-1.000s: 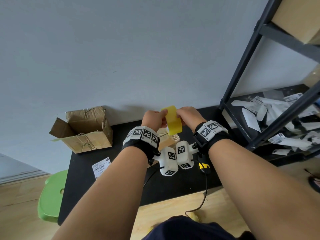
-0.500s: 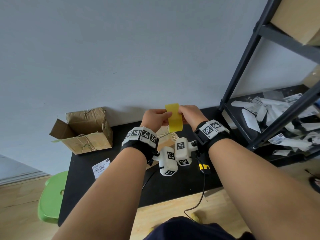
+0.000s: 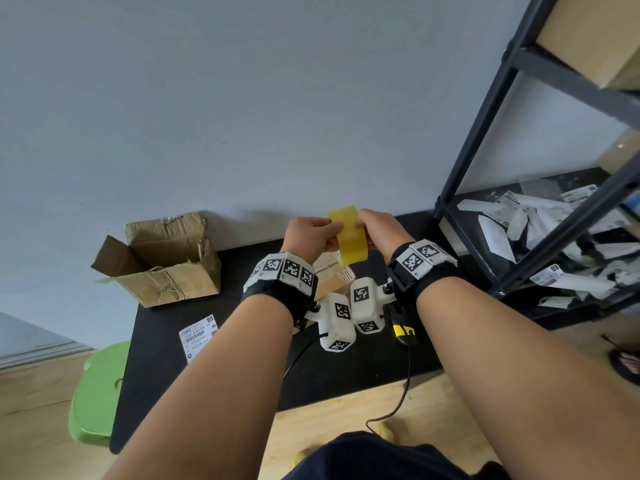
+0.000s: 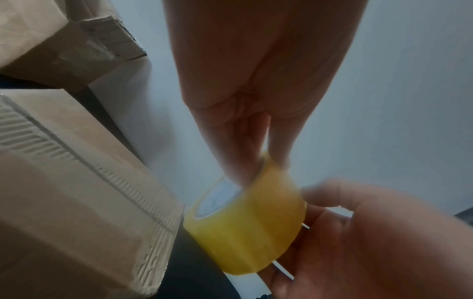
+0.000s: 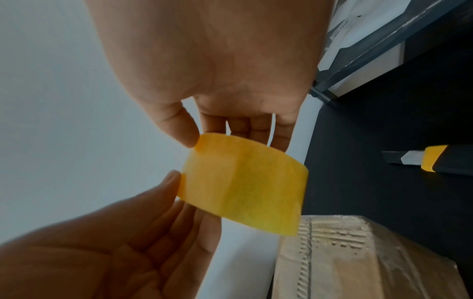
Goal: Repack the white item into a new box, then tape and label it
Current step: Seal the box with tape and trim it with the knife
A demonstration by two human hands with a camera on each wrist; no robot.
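Both hands hold a yellow tape roll [image 3: 349, 239] in the air near the wall, above the table. My left hand [image 3: 329, 233] pinches its left edge with thumb and fingers. My right hand [image 3: 364, 226] grips the right side, thumb on the rim and fingers behind. In the left wrist view the tape roll [image 4: 245, 218] is blurred between the fingertips. In the right wrist view the tape roll [image 5: 243, 186] shows its broad yellow band. A closed brown box [image 3: 330, 277] sits on the table under the hands. No white item is in sight.
An open, worn cardboard box [image 3: 166, 261] stands at the table's back left, and a printed label [image 3: 199, 336] lies in front of it. A yellow-black utility knife [image 3: 403, 332] lies by my right wrist. A black shelf [image 3: 485, 140] with paper scraps stands on the right, a green stool [image 3: 100, 393] on the left.
The tape roll has turned a little between the two hands. The hands stay at about the same spot above the box.
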